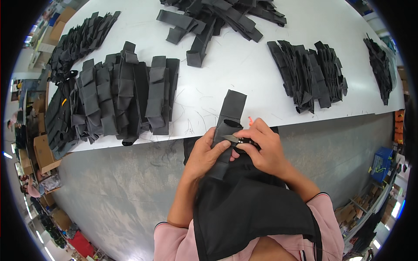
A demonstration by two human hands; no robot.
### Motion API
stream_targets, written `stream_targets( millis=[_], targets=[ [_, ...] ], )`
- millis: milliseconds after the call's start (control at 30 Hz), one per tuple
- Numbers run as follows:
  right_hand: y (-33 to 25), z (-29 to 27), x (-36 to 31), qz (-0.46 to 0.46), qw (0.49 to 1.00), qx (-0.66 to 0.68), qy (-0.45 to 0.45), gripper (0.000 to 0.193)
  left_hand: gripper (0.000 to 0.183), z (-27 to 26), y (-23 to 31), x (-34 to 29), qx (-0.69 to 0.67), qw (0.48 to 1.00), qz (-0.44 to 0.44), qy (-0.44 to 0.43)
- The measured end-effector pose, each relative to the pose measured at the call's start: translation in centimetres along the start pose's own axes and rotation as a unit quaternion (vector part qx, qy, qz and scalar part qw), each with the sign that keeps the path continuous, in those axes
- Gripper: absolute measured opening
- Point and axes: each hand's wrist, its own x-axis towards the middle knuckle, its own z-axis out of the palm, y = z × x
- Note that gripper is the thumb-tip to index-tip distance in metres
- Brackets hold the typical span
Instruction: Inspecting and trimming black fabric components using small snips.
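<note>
My left hand [203, 152] is closed around a black fabric strip [234, 104] with a folded loop across its middle, held upright just off the near table edge. In my closed right hand [266, 148] is a pair of thread snips [247, 141] with a dark handle and metal blades. The blades lie against the strip beside my left thumb; whether they touch a thread is too small to tell. A bit of orange cord [251, 121] shows by my right fingers. Below my hands, a black apron [248, 209] covers my front.
On the white table [209, 82] lie loose thread bits. Stacks of black strips stand at left [104, 93] and right [311, 76], with a loose pile [213, 19] at the far middle. A thin bundle [379, 69] lies far right. A blue crate [382, 164] stands beyond the table.
</note>
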Motion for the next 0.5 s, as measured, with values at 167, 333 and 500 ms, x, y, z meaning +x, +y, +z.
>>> stream_targets(
  millis=[167, 333, 500],
  targets=[
    [-0.1, -0.2, 0.7, 0.024, 0.998, -0.004, -0.059, 0.017, 0.025, -0.3, 0.4, -0.1, 0.062, 0.998, -0.013, -0.01],
    [1.6, 1.1, 1.0, 0.073, 0.993, 0.093, -0.016, 0.02, 0.032, -0.3, 0.0, 0.8, -0.105, 0.994, -0.011, 0.022],
    [0.3, 0.2, -1.1, 0.091, 0.99, 0.082, -0.069, 0.025, 0.033, -1.7, -0.2, 1.9, -0.243, 0.966, 0.019, 0.092]
  ],
)
